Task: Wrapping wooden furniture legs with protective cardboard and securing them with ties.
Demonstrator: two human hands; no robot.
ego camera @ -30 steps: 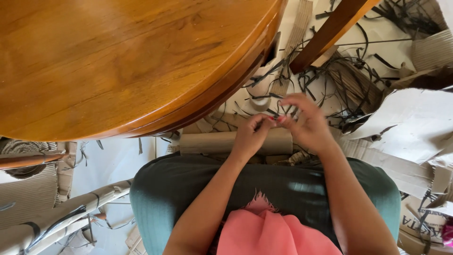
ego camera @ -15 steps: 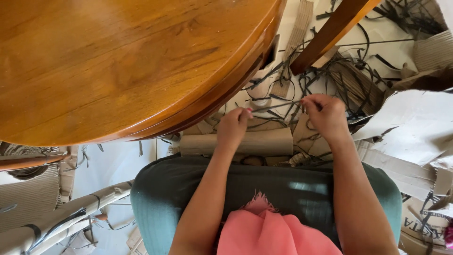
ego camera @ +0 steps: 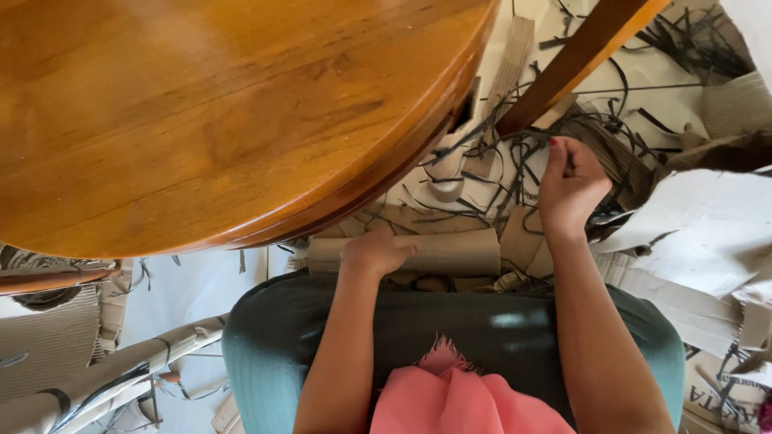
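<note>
Hands have split since 1 s ago: both were pinched together above the roll, now apart. Head view: left hand point(ego camera: 374, 251) rests curled over the tan rolled cardboard tube point(ego camera: 450, 251) across the knees, by the round wooden counter point(ego camera: 201, 120) edge. Right hand point(ego camera: 569, 186), fingers bent, pinches a thin dark strip point(ego camera: 515, 173) w/ the tube below-left, apart. Tube prob. light, stiff-ish, crushable; grip mid-span.

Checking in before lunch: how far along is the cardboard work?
Done, apparently: cut strips litter the floor. In hand: the left hand rests on a cardboard roll; the right hand is raised over the scraps, its grip unclear. Left: uncut sheets lie on the right.
</note>
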